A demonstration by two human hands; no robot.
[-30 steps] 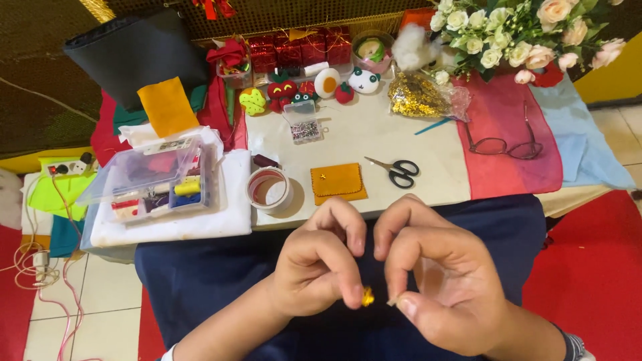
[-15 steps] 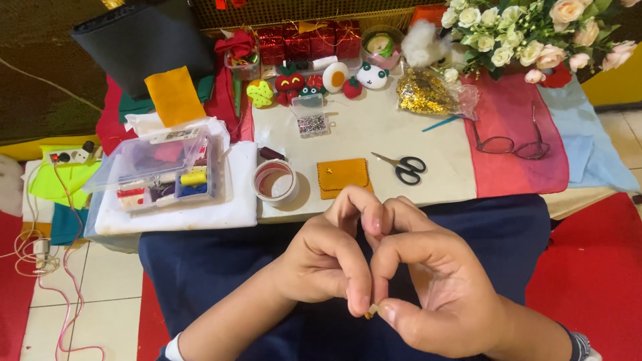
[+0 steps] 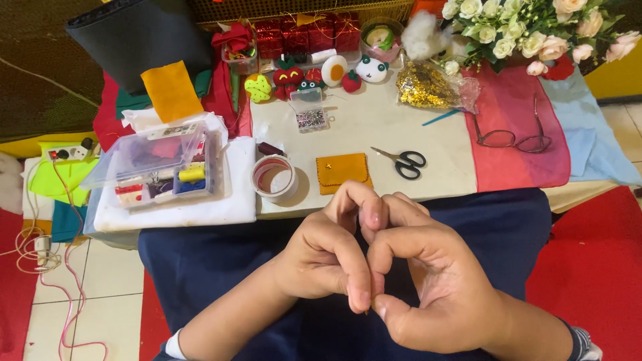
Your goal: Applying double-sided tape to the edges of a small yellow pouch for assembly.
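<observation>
— What are you holding?

— A tiny thing [image 3: 367,311], mostly hidden. My left hand [image 3: 326,255] and right hand [image 3: 428,284] pinch it together over my lap, below the desk [image 3: 428,137].

— Any risk?

— I think it could slip. It's small, and it would vanish into the dark cloth [image 3: 221,261].

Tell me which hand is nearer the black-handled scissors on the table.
Right. The right hand sits below the black-handled scissors, slightly right of them; the left hand lies farther off, below and left.
</observation>
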